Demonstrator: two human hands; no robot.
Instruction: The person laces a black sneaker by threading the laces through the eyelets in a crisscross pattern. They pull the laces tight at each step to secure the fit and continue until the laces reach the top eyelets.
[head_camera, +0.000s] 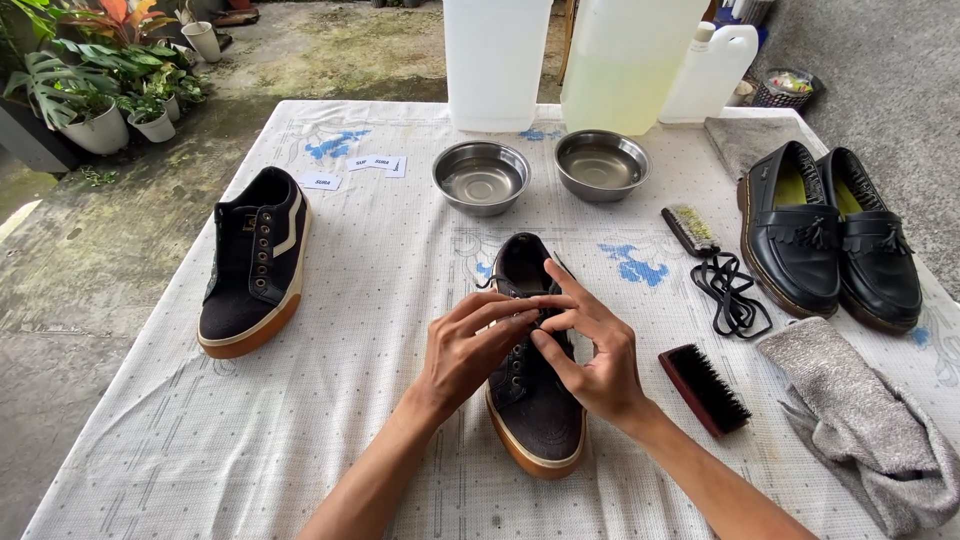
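While both hands (535, 345) pinch its lace, the dark sneaker (533, 400) lies under their grip

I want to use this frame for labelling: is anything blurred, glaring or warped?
Head view: soft, even daylight with faint shadows; both hands, left hand and right hand, and the dark sneaker are sharp; mild glare in the steel bowls; wide-angle bending near the table edges.

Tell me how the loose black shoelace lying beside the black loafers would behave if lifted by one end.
The loose black shoelace lies in slack, overlapping loops, so it is probably floppy and would dangle rather than hold shape. It looks thin, so likely very light. Its loops may snag the small bristle brush touching it.
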